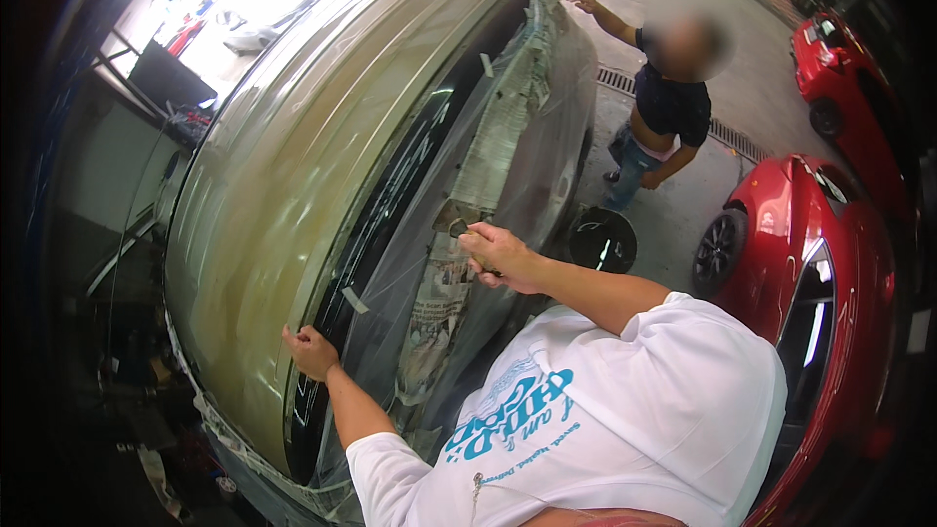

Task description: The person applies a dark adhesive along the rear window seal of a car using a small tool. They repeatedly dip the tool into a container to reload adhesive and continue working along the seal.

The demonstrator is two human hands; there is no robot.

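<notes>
My right hand (500, 259) is closed around the handle of a flat-bladed scraper (459, 215). Its wide greyish blade lies over the strip of newspaper masking (444, 307) along the vehicle's side. Clear plastic sheeting (390, 332) covers the side beside the paper. Lower left, my left hand (312, 353) rests at the edge of the yellowish-green roof (283, 156), by the glossy black side strip (381, 205). Its fingers are curled and pressed together; whatever may be between them is too small to make out. A short piece of tape (355, 300) sticks across the black strip.
Another person (673, 107) stands beyond the vehicle's far right corner, one hand near its masked edge. A black bucket (602, 239) stands on the floor beside the vehicle. Red cars (781, 224) are parked to the right. A drain grate (737, 140) crosses the floor.
</notes>
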